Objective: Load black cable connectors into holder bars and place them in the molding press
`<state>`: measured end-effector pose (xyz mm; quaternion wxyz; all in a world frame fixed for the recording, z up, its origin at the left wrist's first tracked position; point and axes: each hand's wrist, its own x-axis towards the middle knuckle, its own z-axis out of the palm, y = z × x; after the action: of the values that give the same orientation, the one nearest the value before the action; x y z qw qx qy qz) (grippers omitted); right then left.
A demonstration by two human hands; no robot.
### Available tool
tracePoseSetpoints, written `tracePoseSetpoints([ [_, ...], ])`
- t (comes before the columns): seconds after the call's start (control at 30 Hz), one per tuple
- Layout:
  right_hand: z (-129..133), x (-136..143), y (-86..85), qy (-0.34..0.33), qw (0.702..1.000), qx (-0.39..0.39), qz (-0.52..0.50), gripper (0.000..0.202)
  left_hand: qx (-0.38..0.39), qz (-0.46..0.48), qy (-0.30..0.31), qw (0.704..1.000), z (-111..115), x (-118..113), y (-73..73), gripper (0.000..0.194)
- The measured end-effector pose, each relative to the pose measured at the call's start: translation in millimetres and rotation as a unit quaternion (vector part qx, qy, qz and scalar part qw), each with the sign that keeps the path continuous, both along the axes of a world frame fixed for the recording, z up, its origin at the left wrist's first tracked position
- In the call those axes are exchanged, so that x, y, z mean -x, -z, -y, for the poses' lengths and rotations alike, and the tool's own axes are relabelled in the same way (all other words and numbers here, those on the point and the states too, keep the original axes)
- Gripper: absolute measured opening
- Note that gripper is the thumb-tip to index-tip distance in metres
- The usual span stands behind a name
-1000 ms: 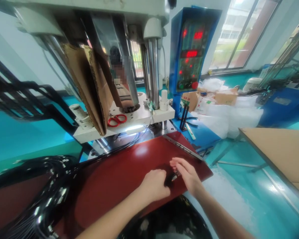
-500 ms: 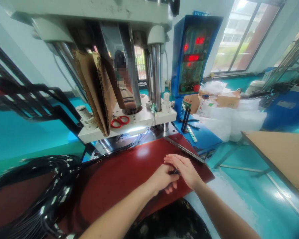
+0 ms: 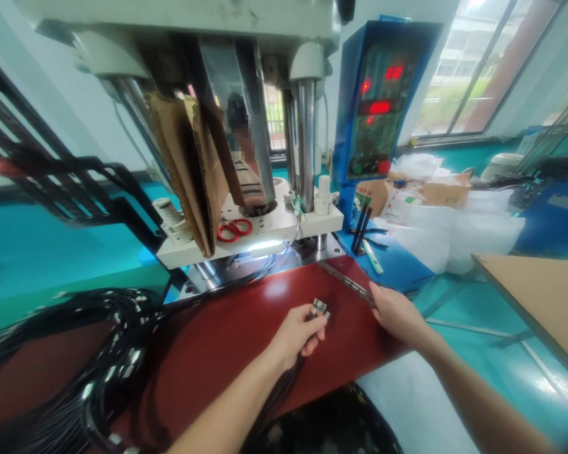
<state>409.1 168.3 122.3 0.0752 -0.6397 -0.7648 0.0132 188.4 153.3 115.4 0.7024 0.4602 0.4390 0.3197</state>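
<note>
My left hand (image 3: 297, 334) is closed around a small bunch of black cables whose metal connector ends (image 3: 320, 309) stick up past the thumb. The cables trail down from the fist toward the dark heap in front of me. Over at the right, my right hand (image 3: 397, 315) grips the near end of a long, narrow metal strip (image 3: 345, 280) with slots along it. That strip lies along the right side of the dark red board (image 3: 208, 353). The fingers under the strip are partly hidden.
A press (image 3: 250, 227) stands ahead, with red-handled scissors (image 3: 235, 230) and folded cardboard (image 3: 189, 170) on its plate. Bundled black cables (image 3: 108, 359) lie at left. A blue control box (image 3: 383, 101), a cutter (image 3: 373, 257) and a table (image 3: 539, 296) are at right.
My right hand has left my left hand and moved right onto the metal strip. The connector ends in my left hand now show. The view has shifted slightly.
</note>
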Motion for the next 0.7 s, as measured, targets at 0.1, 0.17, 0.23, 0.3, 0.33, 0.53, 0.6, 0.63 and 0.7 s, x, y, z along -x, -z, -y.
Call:
tracePoseSetpoints([
  [0.1,0.5,-5.1,8.8,0.016,0.996,0.015,0.085,0.020,0.008,0.000,-0.017,1.000,-1.6,6.5,-1.4,0.025],
  [0.17,2.3,1.0,9.7,0.019,0.997,0.063,-0.037,0.012,0.007,-0.002,-0.023,1.000,-1.9,6.6,-1.0,0.026],
  [0.23,4.8,11.0,8.4,0.030,0.969,0.126,-0.209,0.010,0.000,-0.005,-0.025,1.000,-1.8,5.1,0.0,0.028],
  [0.3,9.0,23.5,7.9,0.034,0.931,0.181,-0.316,0.007,-0.007,-0.012,-0.020,1.000,-1.4,3.2,1.2,0.028],
  [0.33,11.9,30.6,8.6,0.029,0.915,0.202,-0.348,0.008,-0.010,-0.016,-0.015,1.000,-1.2,2.4,1.8,0.028],
  [0.53,30.7,71.8,20.3,0.064,0.697,0.178,-0.692,0.021,-0.006,-0.048,0.017,0.999,1.7,-2.0,3.9,0.023],
  [0.6,33.8,78.4,22.8,0.076,0.686,0.148,-0.708,0.029,-0.006,-0.056,0.023,0.998,2.9,-3.7,3.5,0.021],
  [0.63,34.8,80.1,23.6,0.083,0.692,0.138,-0.704,0.031,-0.006,-0.060,0.025,0.998,3.4,-4.4,3.1,0.020],
  [0.7,36.1,81.4,24.7,0.091,0.706,0.123,-0.691,0.033,-0.006,-0.067,0.030,0.997,3.8,-5.5,2.4,0.019],
])
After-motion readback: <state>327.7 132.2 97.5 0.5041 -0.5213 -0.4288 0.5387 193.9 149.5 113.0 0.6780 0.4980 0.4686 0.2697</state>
